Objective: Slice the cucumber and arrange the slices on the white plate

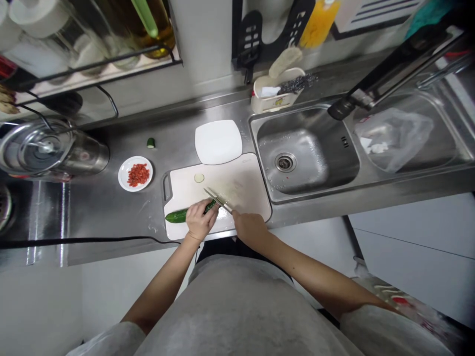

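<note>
Steel counter [111, 207] bears cutting board [245, 183]; left hand [200, 220] grips cucumber [177, 215], right hand [249, 226] grips knife [218, 199].

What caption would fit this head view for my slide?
Left hand steadies a cucumber on the cutting board while the right hand holds a knife at its cut end, beside the sink.

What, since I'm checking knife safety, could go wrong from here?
The left hand pins the cucumber right beside the blade of the knife held by the right hand; a slip could nick the fingers. The cutting board lies close to the front edge of the counter, with droplets beside it, so it might slide.
</note>
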A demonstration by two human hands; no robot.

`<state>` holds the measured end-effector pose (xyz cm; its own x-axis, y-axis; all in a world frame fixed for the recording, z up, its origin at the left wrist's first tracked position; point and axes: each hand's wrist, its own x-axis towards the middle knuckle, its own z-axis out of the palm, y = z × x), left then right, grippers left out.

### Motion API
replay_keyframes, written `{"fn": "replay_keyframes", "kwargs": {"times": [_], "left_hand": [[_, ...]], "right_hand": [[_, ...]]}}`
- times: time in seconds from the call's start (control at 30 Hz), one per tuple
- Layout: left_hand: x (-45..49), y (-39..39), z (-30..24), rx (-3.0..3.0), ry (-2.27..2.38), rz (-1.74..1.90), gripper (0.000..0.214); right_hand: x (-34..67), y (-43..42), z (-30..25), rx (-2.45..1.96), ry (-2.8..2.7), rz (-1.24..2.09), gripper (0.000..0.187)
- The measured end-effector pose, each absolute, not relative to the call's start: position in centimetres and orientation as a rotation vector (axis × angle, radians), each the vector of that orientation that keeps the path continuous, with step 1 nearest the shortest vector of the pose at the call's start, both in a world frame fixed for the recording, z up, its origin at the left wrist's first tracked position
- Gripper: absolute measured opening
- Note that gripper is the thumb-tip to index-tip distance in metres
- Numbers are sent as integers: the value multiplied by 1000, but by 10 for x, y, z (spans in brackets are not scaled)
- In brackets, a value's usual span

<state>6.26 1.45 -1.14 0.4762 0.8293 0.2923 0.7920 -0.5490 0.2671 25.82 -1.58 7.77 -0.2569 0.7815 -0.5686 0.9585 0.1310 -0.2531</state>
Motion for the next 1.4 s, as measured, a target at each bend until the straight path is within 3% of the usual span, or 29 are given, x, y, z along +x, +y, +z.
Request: {"fn": "replay_keyframes", "kwargs": {"times": [0.63,1.4], "left_hand": [[63,13,-9,2469,1511,359,27],[62,13,-16,2588,1457,584,25]], "right_hand": [[255,-10,72,1645,2099,-807,28],[260,4,71,1594,2049,-908,30]]}}
